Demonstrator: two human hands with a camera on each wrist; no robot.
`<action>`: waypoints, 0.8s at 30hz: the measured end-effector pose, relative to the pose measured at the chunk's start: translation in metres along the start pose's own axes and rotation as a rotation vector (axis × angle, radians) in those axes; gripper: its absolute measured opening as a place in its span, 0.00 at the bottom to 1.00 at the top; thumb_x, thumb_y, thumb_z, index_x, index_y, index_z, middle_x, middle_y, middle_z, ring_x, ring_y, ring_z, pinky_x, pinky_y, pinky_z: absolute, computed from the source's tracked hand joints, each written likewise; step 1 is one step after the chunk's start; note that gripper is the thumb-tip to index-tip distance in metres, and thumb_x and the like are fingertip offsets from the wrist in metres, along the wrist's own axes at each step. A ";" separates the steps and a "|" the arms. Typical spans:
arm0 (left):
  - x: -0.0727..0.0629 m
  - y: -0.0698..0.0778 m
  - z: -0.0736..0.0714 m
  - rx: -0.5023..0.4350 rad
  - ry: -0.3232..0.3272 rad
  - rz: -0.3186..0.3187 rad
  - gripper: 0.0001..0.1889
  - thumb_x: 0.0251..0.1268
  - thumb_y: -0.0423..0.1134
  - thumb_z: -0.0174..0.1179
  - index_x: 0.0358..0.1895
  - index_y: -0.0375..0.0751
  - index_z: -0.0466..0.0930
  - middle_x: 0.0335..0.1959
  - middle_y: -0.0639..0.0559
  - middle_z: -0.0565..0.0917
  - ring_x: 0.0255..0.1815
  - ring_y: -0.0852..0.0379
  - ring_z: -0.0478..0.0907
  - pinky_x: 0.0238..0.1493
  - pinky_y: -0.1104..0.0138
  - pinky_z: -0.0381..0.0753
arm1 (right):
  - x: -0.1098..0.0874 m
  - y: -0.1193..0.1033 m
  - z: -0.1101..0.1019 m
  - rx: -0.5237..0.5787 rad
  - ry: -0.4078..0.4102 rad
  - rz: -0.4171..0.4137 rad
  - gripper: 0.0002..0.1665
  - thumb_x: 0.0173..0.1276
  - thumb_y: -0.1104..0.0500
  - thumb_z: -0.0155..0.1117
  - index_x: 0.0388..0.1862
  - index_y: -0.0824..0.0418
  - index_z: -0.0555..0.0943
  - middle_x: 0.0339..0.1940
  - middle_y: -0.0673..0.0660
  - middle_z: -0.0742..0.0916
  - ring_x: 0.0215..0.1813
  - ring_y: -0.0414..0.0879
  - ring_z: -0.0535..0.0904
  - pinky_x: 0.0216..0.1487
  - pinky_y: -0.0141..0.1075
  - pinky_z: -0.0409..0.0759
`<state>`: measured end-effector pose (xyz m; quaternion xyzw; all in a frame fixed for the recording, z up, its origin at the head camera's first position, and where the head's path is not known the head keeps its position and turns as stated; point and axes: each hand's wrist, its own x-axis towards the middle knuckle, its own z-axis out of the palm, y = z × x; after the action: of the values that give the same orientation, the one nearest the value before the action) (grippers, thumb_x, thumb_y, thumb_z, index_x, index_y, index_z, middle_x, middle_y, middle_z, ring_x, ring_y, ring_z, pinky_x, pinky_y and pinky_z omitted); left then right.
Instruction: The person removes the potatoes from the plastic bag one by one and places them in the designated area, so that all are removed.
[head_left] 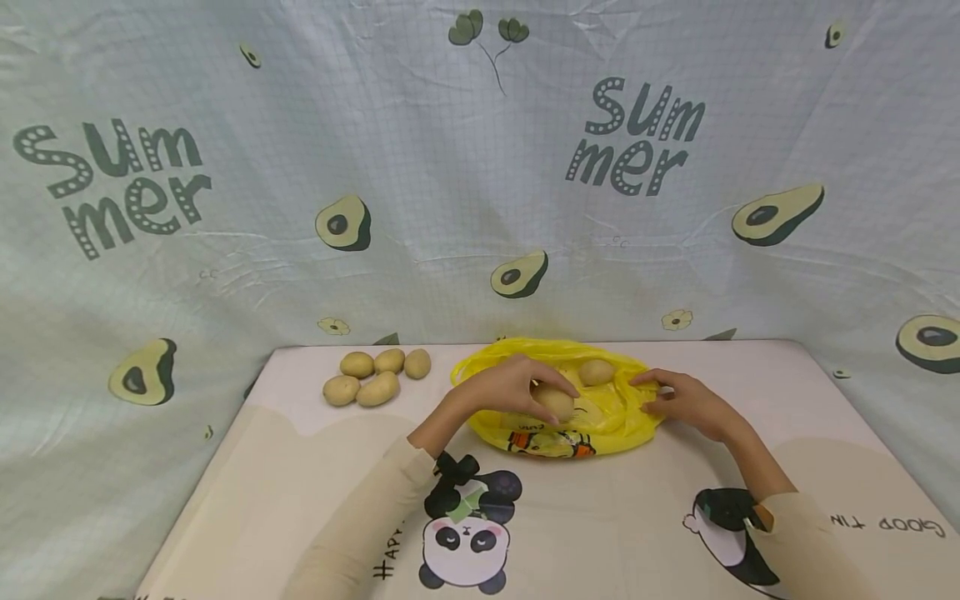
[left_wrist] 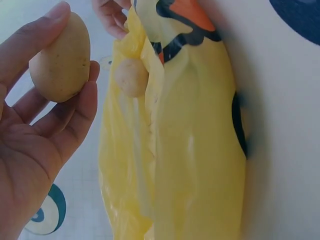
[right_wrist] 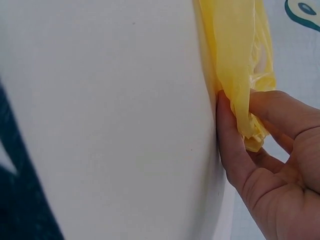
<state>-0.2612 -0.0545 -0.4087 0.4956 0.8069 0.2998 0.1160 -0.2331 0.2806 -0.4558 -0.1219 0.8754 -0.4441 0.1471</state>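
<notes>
My left hand (head_left: 517, 388) grips a potato (head_left: 553, 403) over the opening of a yellow plastic bag (head_left: 615, 421). In the left wrist view the held potato (left_wrist: 62, 60) sits between thumb and fingers, apart from the bag (left_wrist: 195, 135). Another potato (head_left: 597, 372) lies in the bag's mouth. At the bag's right end my right hand (head_left: 692, 405) pinches the plastic edge. The right wrist view shows bunched plastic (right_wrist: 240, 70) between the thumb and fingers of that hand (right_wrist: 280, 160). Whatever else the bag contains is hidden by its folds.
Several loose potatoes (head_left: 377, 389) lie in a group on the table's back left. The pale table cover (head_left: 600, 525) carries printed pandas (head_left: 467, 546). Behind the table hangs a printed curtain (head_left: 420, 167) with avocados and lettering.
</notes>
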 end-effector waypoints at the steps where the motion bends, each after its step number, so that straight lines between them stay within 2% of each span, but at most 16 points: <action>1: -0.002 -0.001 -0.001 -0.002 0.007 -0.002 0.23 0.56 0.41 0.77 0.57 0.45 0.86 0.54 0.59 0.87 0.50 0.66 0.79 0.52 0.73 0.77 | 0.001 0.001 0.000 0.001 0.002 0.003 0.26 0.70 0.64 0.65 0.65 0.68 0.76 0.74 0.75 0.67 0.69 0.69 0.68 0.62 0.53 0.79; 9: -0.016 -0.006 -0.008 -0.031 0.057 -0.020 0.23 0.55 0.41 0.77 0.57 0.52 0.87 0.54 0.60 0.87 0.51 0.66 0.80 0.51 0.72 0.79 | 0.000 -0.002 0.000 -0.024 0.004 0.017 0.25 0.70 0.64 0.65 0.65 0.67 0.76 0.74 0.75 0.67 0.69 0.70 0.68 0.63 0.55 0.77; 24: -0.040 -0.009 -0.019 0.015 0.083 -0.006 0.24 0.55 0.39 0.78 0.57 0.47 0.87 0.54 0.56 0.87 0.47 0.62 0.81 0.45 0.70 0.80 | 0.000 -0.001 0.000 -0.016 0.007 0.019 0.25 0.70 0.64 0.65 0.65 0.67 0.76 0.74 0.74 0.67 0.67 0.68 0.70 0.58 0.46 0.81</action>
<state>-0.2575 -0.0992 -0.4034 0.4812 0.8146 0.3139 0.0796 -0.2335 0.2802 -0.4551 -0.1131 0.8806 -0.4360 0.1470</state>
